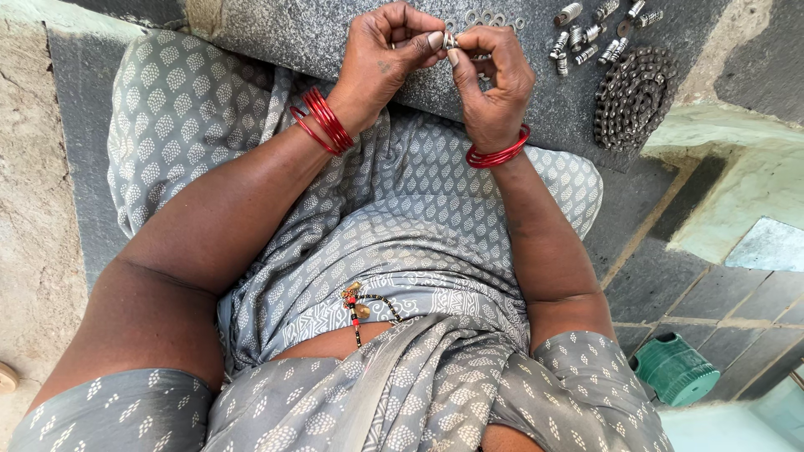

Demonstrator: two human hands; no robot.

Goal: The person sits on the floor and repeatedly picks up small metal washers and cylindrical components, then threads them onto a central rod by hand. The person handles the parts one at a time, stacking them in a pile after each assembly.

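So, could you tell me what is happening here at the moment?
A seated person pinches a small metal piece between the fingertips of the left hand and right hand, above a dark stone slab. On the slab lie a coiled chain, a cluster of small metal parts and some small rings.

Setting: an informal home workshop at floor level. Indicators: a grey stone slab (318,38) used as a work surface, a coiled roller chain (632,99), a cluster of small metal bolts (596,33), washers (490,18), rough plaster walls and a dark tiled floor (670,293).
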